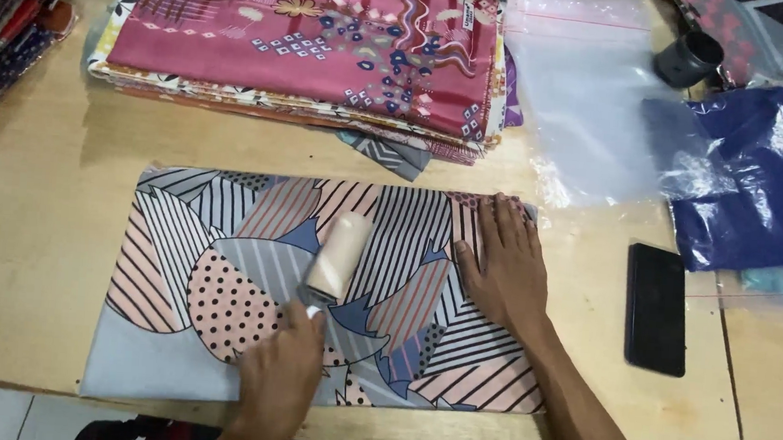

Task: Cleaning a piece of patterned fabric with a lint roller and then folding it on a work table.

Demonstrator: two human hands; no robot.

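Left hand point(278, 375) clenched on lint roller point(338, 255), right hand point(504, 266) flat, released on folded cloth point(222, 282); risk of bunching beneath roller.

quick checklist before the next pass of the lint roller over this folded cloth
1. Left hand grips the lint roller by its handle: ok.
2. Roller head rests on the folded patterned cloth: ok.
3. Right hand lies flat on the cloth's right end, pinning it: ok.
4. Cloth lies flat on the wooden table, no big wrinkles: ok.
5. Black phone and plastic bag lie apart from the cloth: ok.
6. Roller sheet fresh enough to pick up lint: cannot tell.
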